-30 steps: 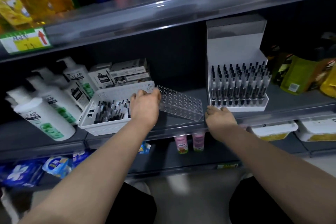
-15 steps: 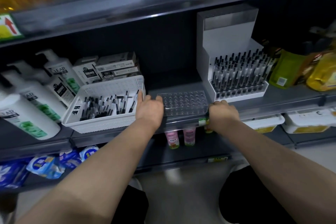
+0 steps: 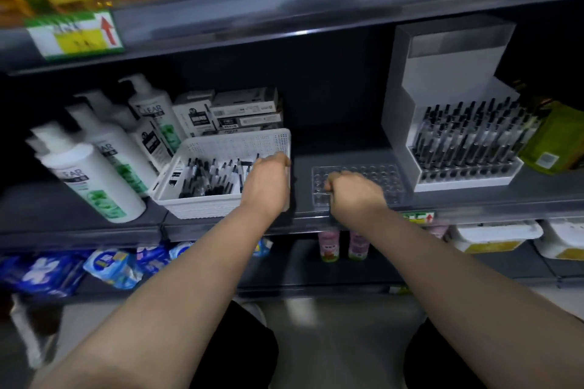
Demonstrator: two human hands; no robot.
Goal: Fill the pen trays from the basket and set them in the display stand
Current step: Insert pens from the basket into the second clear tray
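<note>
The clear pen tray (image 3: 380, 175) is laid flat on the shelf (image 3: 341, 145), between the white basket (image 3: 227, 148) at left and the display stand (image 3: 455, 79) at right. The right hand (image 3: 354, 192) is rested, curled, on its near-left part. The left hand (image 3: 267, 181) is dipped among the basket's pens (image 3: 205, 178), and what either hand grips, if anything, cannot be told.

The tray (image 3: 384, 174) lies at the front of the shelf (image 3: 341, 142). Just left of the tray stands the basket (image 3: 234, 145) with loose pens (image 3: 208, 178) in it, and bottles (image 3: 94, 180) farther left. Right of the tray is the display stand (image 3: 448, 79), holding upright pens (image 3: 467, 139).
</note>
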